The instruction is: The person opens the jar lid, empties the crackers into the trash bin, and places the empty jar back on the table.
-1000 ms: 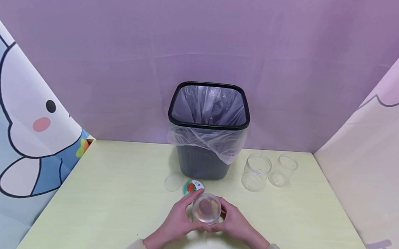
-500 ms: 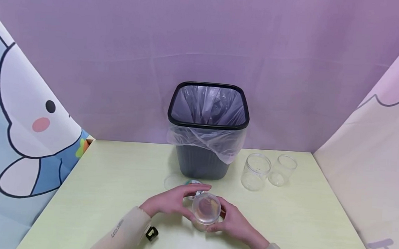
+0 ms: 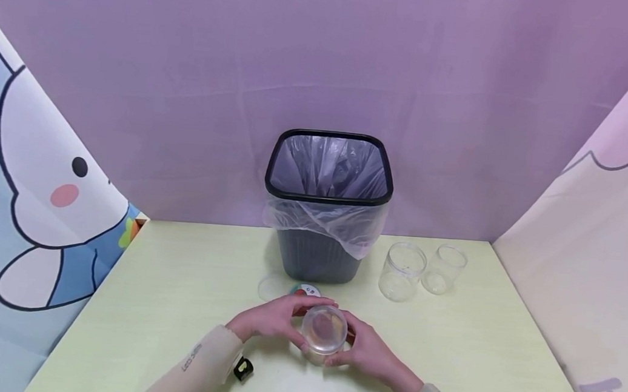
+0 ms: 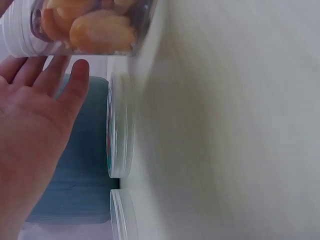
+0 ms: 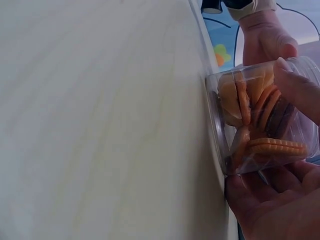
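Note:
A clear plastic jar [image 5: 260, 117] of sandwich biscuits stands on the table, capped by a translucent lid [image 3: 325, 329]. My right hand [image 3: 365, 351] grips the jar from the right, its thumb across the near side and fingers behind. From the left, my left hand [image 3: 272, 320] holds the jar's top around the lid, with the thumb in front and the fingers at the far side. Just behind lies a round lid with a green and white printed label [image 3: 310, 290], partly hidden by the left fingers. In the left wrist view the left palm [image 4: 30, 135] shows below the lid.
A dark grey bin [image 3: 318, 251] with a plastic liner stands behind the hands. Two clear, uncovered jars [image 3: 402, 275] [image 3: 443, 272] stand to its right. A flat clear disc [image 3: 270, 287] lies left of the printed lid. Cloth walls [image 3: 188, 120] enclose the table.
My left hand has turned about the jar, its wrist and forearm swinging out to the left and its fingers reaching farther over the far side. The right hand and jar stay in place.

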